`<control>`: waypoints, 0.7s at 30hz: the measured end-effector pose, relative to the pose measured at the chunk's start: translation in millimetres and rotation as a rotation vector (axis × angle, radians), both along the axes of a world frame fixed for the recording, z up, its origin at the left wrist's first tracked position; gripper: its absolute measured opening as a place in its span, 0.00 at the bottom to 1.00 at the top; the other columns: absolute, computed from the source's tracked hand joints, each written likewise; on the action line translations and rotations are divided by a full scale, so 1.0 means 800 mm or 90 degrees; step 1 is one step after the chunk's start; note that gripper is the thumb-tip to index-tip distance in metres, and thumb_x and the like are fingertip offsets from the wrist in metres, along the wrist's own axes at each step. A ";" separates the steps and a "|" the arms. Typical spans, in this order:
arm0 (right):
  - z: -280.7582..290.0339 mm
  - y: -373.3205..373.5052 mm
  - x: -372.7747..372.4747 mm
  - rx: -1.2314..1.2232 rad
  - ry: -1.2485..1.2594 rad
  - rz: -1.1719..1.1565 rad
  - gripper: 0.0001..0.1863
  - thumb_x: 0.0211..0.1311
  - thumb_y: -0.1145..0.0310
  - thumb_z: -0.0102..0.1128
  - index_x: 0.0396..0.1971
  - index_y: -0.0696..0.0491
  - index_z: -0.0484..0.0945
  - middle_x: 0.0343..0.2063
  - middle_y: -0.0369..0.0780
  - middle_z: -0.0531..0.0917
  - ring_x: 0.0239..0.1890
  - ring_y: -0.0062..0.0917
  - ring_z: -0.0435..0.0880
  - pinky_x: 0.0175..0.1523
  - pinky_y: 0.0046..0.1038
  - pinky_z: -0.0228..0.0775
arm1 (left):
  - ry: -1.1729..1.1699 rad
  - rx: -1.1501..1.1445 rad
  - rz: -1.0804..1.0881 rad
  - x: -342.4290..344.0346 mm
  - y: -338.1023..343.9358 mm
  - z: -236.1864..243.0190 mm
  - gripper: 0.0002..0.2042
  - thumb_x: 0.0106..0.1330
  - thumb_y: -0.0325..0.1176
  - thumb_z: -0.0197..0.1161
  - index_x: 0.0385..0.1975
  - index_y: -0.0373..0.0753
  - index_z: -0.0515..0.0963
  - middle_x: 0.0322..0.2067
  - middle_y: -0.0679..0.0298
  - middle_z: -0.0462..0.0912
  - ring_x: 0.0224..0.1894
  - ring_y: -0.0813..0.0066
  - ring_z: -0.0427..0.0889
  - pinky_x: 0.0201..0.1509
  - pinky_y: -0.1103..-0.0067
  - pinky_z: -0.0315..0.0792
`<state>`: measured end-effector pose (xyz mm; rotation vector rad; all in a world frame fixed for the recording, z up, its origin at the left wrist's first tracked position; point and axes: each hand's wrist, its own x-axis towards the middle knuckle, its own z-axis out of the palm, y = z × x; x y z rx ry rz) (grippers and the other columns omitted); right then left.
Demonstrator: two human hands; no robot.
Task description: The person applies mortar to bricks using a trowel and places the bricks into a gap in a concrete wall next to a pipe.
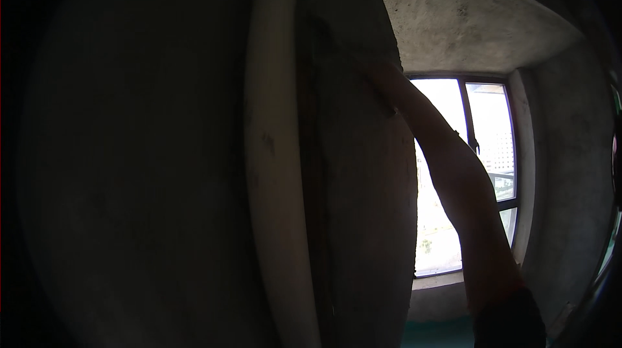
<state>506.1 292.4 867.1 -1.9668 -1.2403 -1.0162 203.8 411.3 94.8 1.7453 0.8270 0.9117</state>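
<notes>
My right hand is raised against the dark grey wall section between the pipe and the window. Its fingers are closed, mostly lost in shadow. A short dark handle end sticks out below the hand, and a dim dark shape lies up and to the left on the wall, near the pipe. They look like parts of one hand tool, but its kind is too dark to tell. A pale vertical pipe runs from top to bottom just left of the hand. My left hand is out of the picture.
A broad dark wall fills the left side. Behind my right forearm, a bright window with a dark frame sits in a deep recess. Rough plaster covers the recess top. Something teal lies low beneath the sill.
</notes>
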 end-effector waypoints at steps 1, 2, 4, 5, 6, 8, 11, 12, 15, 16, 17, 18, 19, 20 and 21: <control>-0.002 0.009 -0.006 0.096 0.151 0.229 0.18 0.66 0.61 0.53 0.49 0.56 0.75 0.36 0.44 0.81 0.39 0.32 0.81 0.42 0.29 0.75 | 0.002 -0.006 -0.001 -0.001 0.000 0.001 0.23 0.70 0.47 0.52 0.53 0.33 0.71 0.50 0.47 0.76 0.53 0.52 0.75 0.56 0.68 0.68; -0.002 0.016 -0.010 0.191 0.303 0.457 0.15 0.67 0.61 0.51 0.45 0.56 0.77 0.31 0.41 0.82 0.33 0.28 0.82 0.36 0.26 0.75 | 0.005 -0.010 -0.002 -0.002 0.001 0.001 0.23 0.70 0.47 0.52 0.53 0.33 0.71 0.50 0.47 0.76 0.52 0.53 0.75 0.56 0.68 0.68; 0.020 0.040 0.016 0.161 0.368 0.570 0.14 0.67 0.60 0.51 0.42 0.54 0.76 0.25 0.36 0.77 0.24 0.21 0.74 0.27 0.20 0.67 | 0.007 -0.015 -0.009 -0.002 0.005 0.000 0.23 0.70 0.47 0.52 0.53 0.33 0.71 0.49 0.48 0.76 0.52 0.53 0.75 0.55 0.68 0.68; 0.026 0.049 0.021 0.125 0.437 0.685 0.13 0.68 0.58 0.51 0.40 0.52 0.76 0.18 0.30 0.72 0.16 0.13 0.66 0.18 0.15 0.59 | 0.006 -0.018 -0.012 0.000 0.006 -0.001 0.23 0.70 0.47 0.52 0.53 0.33 0.71 0.49 0.48 0.76 0.52 0.54 0.75 0.55 0.69 0.69; 0.025 0.054 0.029 0.126 0.436 0.684 0.13 0.68 0.58 0.51 0.40 0.52 0.76 0.18 0.30 0.72 0.16 0.13 0.66 0.18 0.15 0.59 | 0.007 -0.021 -0.015 -0.001 0.007 -0.002 0.23 0.70 0.47 0.53 0.53 0.33 0.71 0.49 0.48 0.76 0.52 0.54 0.76 0.54 0.69 0.69; 0.015 0.063 0.033 0.048 0.403 0.770 0.14 0.68 0.60 0.49 0.34 0.56 0.77 0.17 0.30 0.73 0.15 0.13 0.67 0.19 0.17 0.61 | 0.008 -0.027 -0.014 -0.001 0.009 -0.003 0.23 0.70 0.46 0.53 0.53 0.33 0.71 0.49 0.48 0.77 0.51 0.55 0.76 0.54 0.69 0.69; 0.001 0.074 0.038 0.092 0.567 0.839 0.14 0.70 0.61 0.47 0.37 0.57 0.76 0.17 0.30 0.72 0.15 0.12 0.66 0.18 0.15 0.58 | 0.011 -0.035 -0.022 -0.003 0.010 -0.007 0.22 0.70 0.46 0.54 0.53 0.34 0.71 0.48 0.49 0.77 0.51 0.56 0.76 0.53 0.69 0.70; -0.002 0.072 0.040 0.093 0.566 0.837 0.14 0.70 0.61 0.47 0.37 0.57 0.76 0.17 0.30 0.72 0.15 0.12 0.66 0.18 0.15 0.58 | 0.010 -0.037 -0.025 -0.002 0.012 -0.007 0.22 0.69 0.46 0.54 0.53 0.34 0.71 0.48 0.49 0.77 0.50 0.56 0.77 0.53 0.69 0.70; -0.020 0.064 0.030 0.005 0.694 0.944 0.11 0.69 0.62 0.50 0.39 0.55 0.73 0.18 0.28 0.69 0.15 0.09 0.64 0.17 0.11 0.53 | 0.018 -0.043 -0.022 -0.007 0.014 -0.010 0.22 0.69 0.46 0.55 0.53 0.34 0.71 0.47 0.50 0.78 0.50 0.58 0.77 0.52 0.70 0.71; -0.026 0.059 0.023 0.019 0.738 0.954 0.11 0.69 0.63 0.50 0.40 0.55 0.73 0.18 0.28 0.68 0.15 0.09 0.63 0.16 0.11 0.52 | 0.020 -0.046 -0.023 -0.010 0.016 -0.010 0.22 0.69 0.46 0.55 0.53 0.34 0.71 0.47 0.50 0.78 0.50 0.58 0.77 0.51 0.70 0.71; -0.031 0.053 0.017 0.034 0.783 0.963 0.11 0.69 0.63 0.50 0.40 0.56 0.72 0.18 0.28 0.68 0.15 0.08 0.63 0.16 0.10 0.51 | 0.023 -0.049 -0.023 -0.011 0.017 -0.011 0.22 0.69 0.46 0.55 0.53 0.34 0.71 0.47 0.50 0.78 0.49 0.58 0.78 0.51 0.70 0.72; -0.036 0.047 0.014 0.036 0.785 0.963 0.11 0.69 0.63 0.50 0.40 0.56 0.72 0.18 0.28 0.68 0.15 0.08 0.63 0.16 0.10 0.51 | 0.026 -0.053 -0.026 -0.013 0.019 -0.013 0.22 0.69 0.45 0.55 0.53 0.34 0.71 0.47 0.50 0.78 0.49 0.59 0.78 0.51 0.70 0.72; -0.040 0.038 0.012 0.023 0.824 0.975 0.11 0.69 0.64 0.50 0.40 0.56 0.72 0.18 0.28 0.68 0.14 0.08 0.62 0.16 0.10 0.50 | 0.029 -0.054 -0.027 -0.015 0.020 -0.015 0.22 0.69 0.45 0.55 0.53 0.34 0.71 0.47 0.50 0.78 0.49 0.59 0.78 0.51 0.70 0.72; -0.046 0.032 0.006 0.008 0.865 0.985 0.11 0.69 0.64 0.50 0.41 0.56 0.72 0.18 0.28 0.68 0.14 0.07 0.62 0.15 0.10 0.50 | 0.034 -0.060 -0.030 -0.017 0.022 -0.017 0.22 0.69 0.45 0.56 0.53 0.34 0.71 0.46 0.51 0.78 0.49 0.59 0.78 0.50 0.70 0.72; -0.056 0.025 0.000 0.010 0.868 0.985 0.11 0.69 0.64 0.50 0.41 0.56 0.72 0.18 0.28 0.68 0.14 0.07 0.62 0.15 0.10 0.50 | 0.040 -0.064 -0.031 -0.020 0.023 -0.021 0.22 0.69 0.45 0.56 0.53 0.34 0.71 0.46 0.51 0.78 0.49 0.60 0.78 0.50 0.71 0.72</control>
